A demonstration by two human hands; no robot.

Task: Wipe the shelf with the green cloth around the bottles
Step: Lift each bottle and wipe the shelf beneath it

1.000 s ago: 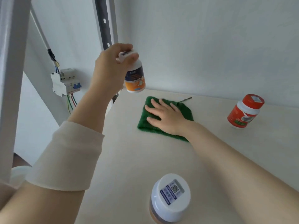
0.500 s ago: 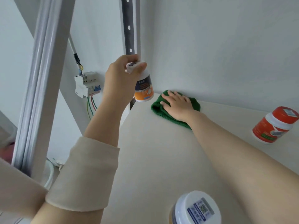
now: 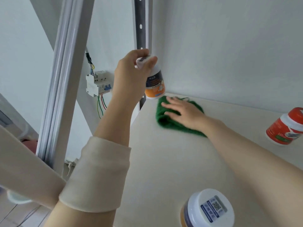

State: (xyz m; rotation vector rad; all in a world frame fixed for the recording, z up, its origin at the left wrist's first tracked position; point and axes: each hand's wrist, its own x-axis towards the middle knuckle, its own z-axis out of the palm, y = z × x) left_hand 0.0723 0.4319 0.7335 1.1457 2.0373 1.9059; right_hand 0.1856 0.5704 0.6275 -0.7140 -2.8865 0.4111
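Observation:
A green cloth (image 3: 165,120) lies folded in the far left corner of the cream shelf (image 3: 172,161). My right hand (image 3: 183,112) presses flat on it with fingers spread. My left hand (image 3: 131,76) holds a white-capped bottle with a blue and orange label (image 3: 155,86) by its cap, lifted above the shelf's left edge just left of the cloth. A red-capped orange bottle (image 3: 285,128) stands at the right. A white-lidded bottle (image 3: 208,208) stands near the front edge.
A grey slotted upright (image 3: 141,30) rises at the shelf's back left corner, and a white post (image 3: 65,79) stands further left. A breaker box with coloured wires (image 3: 96,86) hangs on the left wall. A white wall backs the shelf.
My right hand slid the cloth from mid-shelf into the back left corner, then slightly back toward me. My left hand keeps the bottle lifted. The view shifted left.

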